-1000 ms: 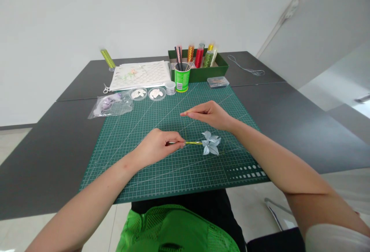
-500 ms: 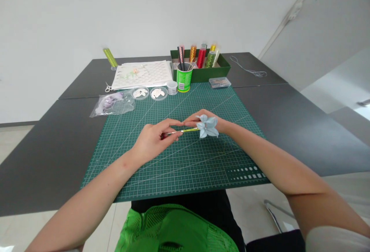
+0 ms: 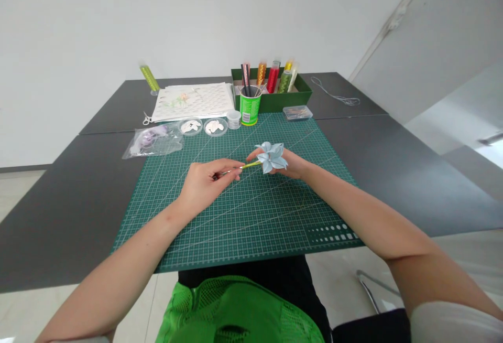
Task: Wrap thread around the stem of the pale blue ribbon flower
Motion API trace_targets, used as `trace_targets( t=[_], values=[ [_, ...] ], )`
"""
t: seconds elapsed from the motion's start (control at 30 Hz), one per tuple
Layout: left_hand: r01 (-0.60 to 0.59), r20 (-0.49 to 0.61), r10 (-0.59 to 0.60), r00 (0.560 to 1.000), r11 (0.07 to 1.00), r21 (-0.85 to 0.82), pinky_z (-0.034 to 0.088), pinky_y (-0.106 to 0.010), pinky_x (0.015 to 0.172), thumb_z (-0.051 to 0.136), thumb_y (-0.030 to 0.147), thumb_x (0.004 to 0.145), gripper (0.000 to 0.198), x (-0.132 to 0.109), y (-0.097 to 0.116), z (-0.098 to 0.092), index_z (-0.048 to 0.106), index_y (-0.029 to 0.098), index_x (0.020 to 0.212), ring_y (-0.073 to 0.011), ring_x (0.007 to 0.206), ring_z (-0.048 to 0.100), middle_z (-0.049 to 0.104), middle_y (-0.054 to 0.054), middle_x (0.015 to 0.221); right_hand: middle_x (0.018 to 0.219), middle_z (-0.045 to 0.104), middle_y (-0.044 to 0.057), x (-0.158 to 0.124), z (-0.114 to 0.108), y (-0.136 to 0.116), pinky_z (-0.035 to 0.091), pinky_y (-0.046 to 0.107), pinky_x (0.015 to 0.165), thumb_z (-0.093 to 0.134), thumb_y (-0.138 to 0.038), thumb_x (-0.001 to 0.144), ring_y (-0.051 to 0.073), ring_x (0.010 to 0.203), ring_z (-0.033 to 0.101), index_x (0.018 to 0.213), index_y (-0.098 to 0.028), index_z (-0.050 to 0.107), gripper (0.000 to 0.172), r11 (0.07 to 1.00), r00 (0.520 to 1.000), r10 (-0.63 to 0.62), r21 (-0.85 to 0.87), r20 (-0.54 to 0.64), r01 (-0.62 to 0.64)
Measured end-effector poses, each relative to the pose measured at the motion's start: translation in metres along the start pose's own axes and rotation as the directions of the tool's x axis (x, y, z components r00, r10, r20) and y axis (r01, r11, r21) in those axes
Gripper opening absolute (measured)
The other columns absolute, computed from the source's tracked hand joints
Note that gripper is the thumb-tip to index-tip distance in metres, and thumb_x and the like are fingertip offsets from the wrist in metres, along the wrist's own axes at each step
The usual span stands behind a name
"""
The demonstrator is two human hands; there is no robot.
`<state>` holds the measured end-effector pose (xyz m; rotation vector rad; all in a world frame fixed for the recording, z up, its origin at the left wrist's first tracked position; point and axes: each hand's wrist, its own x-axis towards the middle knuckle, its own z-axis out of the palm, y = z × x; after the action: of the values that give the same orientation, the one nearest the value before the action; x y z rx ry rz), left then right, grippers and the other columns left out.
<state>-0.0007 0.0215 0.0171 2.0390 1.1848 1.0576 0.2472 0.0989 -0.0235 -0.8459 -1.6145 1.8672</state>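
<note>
The left hand (image 3: 206, 181) has its thumb and fingers pressed together, pinching a yellow-green stem (image 3: 250, 165). Just right of these fingers, at the end of the stem, is a pale blue flower (image 3: 271, 158), held above a green cutting mat (image 3: 220, 227). The right hand (image 3: 294, 164) is behind the flower, which partly hides its fingers; whether they grip anything, I cannot tell. Beyond both hands' fingers stands a green can (image 3: 250, 108); beyond and left of the left fingers, a clear plastic bag (image 3: 157, 143) overlaps mat and bench (image 3: 58, 191).
</note>
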Motion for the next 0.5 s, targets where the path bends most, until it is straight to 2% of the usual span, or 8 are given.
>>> trace_targets(
  t=[0.17, 0.23, 0.3, 0.33, 0.37, 0.43, 0.47, 0.5],
  values=[
    [0.023, -0.028, -0.023, 0.999, 1.0, -0.009, 0.048, -0.02, 0.054, 0.066, 0.038, 0.091, 0.024, 0.002, -0.004, 0.0, 0.079, 0.021, 0.102, -0.0135, 0.064, 0.07, 0.078, -0.001, 0.075, 0.057, 0.034, -0.009, 0.011, -0.003, -0.001, 0.021, 0.02, 0.042, 0.056, -0.05, 0.087, 0.008, 0.044, 0.026, 0.088, -0.023, 0.049, 0.028, 0.985, 0.951, -0.028, -0.172, -0.307, -0.026],
    [0.029, -0.043, -0.029, 0.999, 1.0, 0.0, 0.048, -0.021, 0.055, 0.068, 0.038, 0.09, 0.025, 0.003, -0.006, -0.001, 0.079, 0.02, 0.103, -0.0138, 0.063, 0.069, 0.078, -0.002, 0.074, 0.056, 0.038, -0.008, 0.011, -0.007, -0.006, 0.028, 0.021, 0.045, 0.055, -0.046, 0.089, 0.009, 0.045, 0.031, 0.087, -0.023, 0.048, 0.024, 0.971, 0.927, -0.034, -0.232, -0.373, -0.057],
    [0.027, -0.058, -0.026, 0.998, 1.0, 0.005, 0.048, -0.021, 0.055, 0.068, 0.038, 0.09, 0.025, 0.005, -0.008, -0.002, 0.079, 0.019, 0.102, -0.0138, 0.062, 0.069, 0.078, -0.002, 0.073, 0.063, 0.052, -0.003, 0.005, -0.007, -0.015, 0.043, 0.027, 0.058, 0.059, -0.037, 0.089, 0.013, 0.055, 0.046, 0.089, -0.021, 0.052, 0.018, 0.918, 0.889, -0.058, -0.374, -0.454, -0.131],
    [0.024, -0.062, -0.024, 0.998, 1.0, 0.005, 0.047, -0.021, 0.054, 0.067, 0.038, 0.09, 0.025, 0.005, -0.009, -0.003, 0.079, 0.019, 0.101, -0.0136, 0.061, 0.068, 0.077, -0.002, 0.072, 0.072, 0.061, 0.002, -0.002, -0.004, -0.02, 0.049, 0.033, 0.07, 0.061, -0.033, 0.088, 0.017, 0.067, 0.055, 0.091, -0.02, 0.056, 0.014, 0.861, 0.864, -0.088, -0.473, -0.496, -0.184],
    [0.023, -0.061, -0.023, 0.998, 1.0, -0.001, 0.048, -0.021, 0.055, 0.067, 0.038, 0.09, 0.025, 0.006, -0.009, -0.003, 0.079, 0.019, 0.101, -0.0139, 0.061, 0.069, 0.077, -0.002, 0.072, 0.088, 0.068, 0.009, -0.01, 0.002, -0.024, 0.05, 0.042, 0.085, 0.06, -0.029, 0.088, 0.023, 0.084, 0.061, 0.096, -0.018, 0.06, 0.014, 0.743, 0.839, -0.142, -0.617, -0.525, -0.26],
    [0.026, -0.051, -0.027, 0.998, 1.0, -0.017, 0.05, -0.021, 0.057, 0.067, 0.038, 0.089, 0.025, 0.006, -0.008, -0.002, 0.079, 0.019, 0.101, -0.0148, 0.064, 0.071, 0.078, -0.002, 0.073, 0.129, 0.063, 0.018, -0.029, 0.021, -0.029, 0.035, 0.062, 0.108, 0.056, -0.027, 0.091, 0.036, 0.122, 0.055, 0.116, -0.017, 0.063, 0.029, 0.453, 0.798, -0.277, -0.805, -0.535, -0.383],
    [0.026, -0.041, -0.027, 0.999, 0.999, -0.032, 0.052, -0.022, 0.059, 0.068, 0.037, 0.089, 0.025, 0.005, -0.007, -0.002, 0.079, 0.019, 0.101, -0.0152, 0.066, 0.072, 0.078, -0.002, 0.073, 0.141, 0.056, 0.019, -0.038, 0.035, -0.029, 0.025, 0.066, 0.114, 0.052, -0.027, 0.093, 0.038, 0.133, 0.048, 0.128, -0.015, 0.06, 0.037, 0.379, 0.786, -0.319, -0.832, -0.529, -0.406],
    [0.026, -0.026, -0.028, 0.999, 0.998, -0.051, 0.053, -0.022, 0.061, 0.068, 0.037, 0.089, 0.025, 0.004, -0.006, -0.001, 0.079, 0.019, 0.102, -0.0155, 0.067, 0.073, 0.078, -0.002, 0.074, 0.146, 0.052, 0.02, -0.047, 0.05, -0.028, 0.02, 0.067, 0.118, 0.048, -0.027, 0.095, 0.038, 0.138, 0.045, 0.138, -0.014, 0.054, 0.045, 0.358, 0.772, -0.356, -0.84, -0.526, -0.408]
  ],
)
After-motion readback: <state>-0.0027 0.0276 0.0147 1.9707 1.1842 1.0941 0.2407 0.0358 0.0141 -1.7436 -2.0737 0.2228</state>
